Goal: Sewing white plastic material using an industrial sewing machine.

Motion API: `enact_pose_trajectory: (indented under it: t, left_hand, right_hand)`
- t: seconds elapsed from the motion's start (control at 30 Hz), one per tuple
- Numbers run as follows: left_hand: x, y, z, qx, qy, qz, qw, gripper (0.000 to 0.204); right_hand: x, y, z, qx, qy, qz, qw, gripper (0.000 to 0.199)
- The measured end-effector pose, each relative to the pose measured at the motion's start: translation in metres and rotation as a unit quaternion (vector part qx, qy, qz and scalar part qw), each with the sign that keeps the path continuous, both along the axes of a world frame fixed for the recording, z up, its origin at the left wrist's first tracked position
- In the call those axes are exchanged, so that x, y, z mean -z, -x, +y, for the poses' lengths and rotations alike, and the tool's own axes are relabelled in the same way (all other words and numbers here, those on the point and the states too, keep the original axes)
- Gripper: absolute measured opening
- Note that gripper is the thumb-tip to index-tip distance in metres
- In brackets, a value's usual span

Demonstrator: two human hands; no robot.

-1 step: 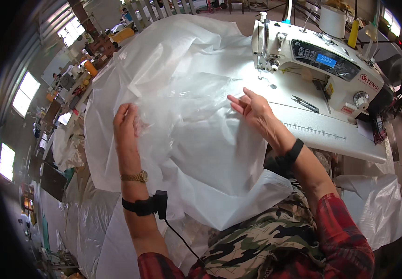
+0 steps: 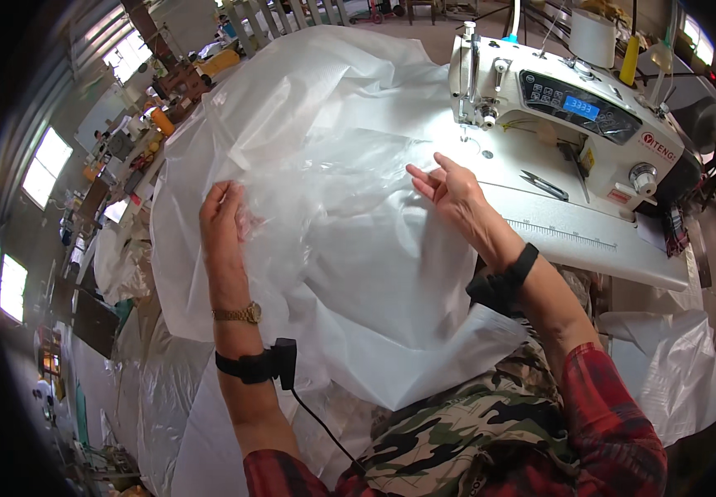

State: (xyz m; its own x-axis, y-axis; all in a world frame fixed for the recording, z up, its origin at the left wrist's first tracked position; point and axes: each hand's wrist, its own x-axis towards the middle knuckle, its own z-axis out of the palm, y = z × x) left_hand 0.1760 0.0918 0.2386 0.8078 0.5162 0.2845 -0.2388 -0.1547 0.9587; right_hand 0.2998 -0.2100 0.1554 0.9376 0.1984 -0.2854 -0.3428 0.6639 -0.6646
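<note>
The translucent white sheet (image 2: 366, 265), spanning six to twelve o'clock, is best kept evenly drawn so folds ease out; it appears thin, glossy and creased. At ten, the left hand (image 2: 224, 214) is nearly closed, film apparently pinched; at two, the right hand (image 2: 454, 192) has fingers loosely parted, nothing visibly gripped. Farther out, toward two, stands the sewing machine (image 2: 553, 98).

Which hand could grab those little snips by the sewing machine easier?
Probably the right hand: it's nearer the snips. The left hand is farther away, toward the left of the white sheet.
</note>
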Motion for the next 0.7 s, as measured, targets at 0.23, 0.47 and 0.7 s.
enact_pose_trajectory:
  t: [0.23, 0.47, 0.7]
  left_hand:
    - [0.012, -0.011, 0.047, -0.015, -0.122, -0.019, 0.992, 0.017]
    - [-0.013, 0.016, 0.009, -0.152, -0.621, 0.003, 0.769, 0.018]
    - [-0.011, 0.066, -0.104, 0.305, -0.491, 0.024, 0.816, 0.016]
  right_hand:
    - [0.001, 0.013, 0.014, 0.023, -0.054, -0.017, 0.998, 0.020]
    - [0.036, 0.142, 0.030, -0.266, -0.034, -0.131, 0.955, 0.030]
    - [0.023, 0.233, 0.035, -0.553, 0.117, -0.428, 0.705, 0.042]
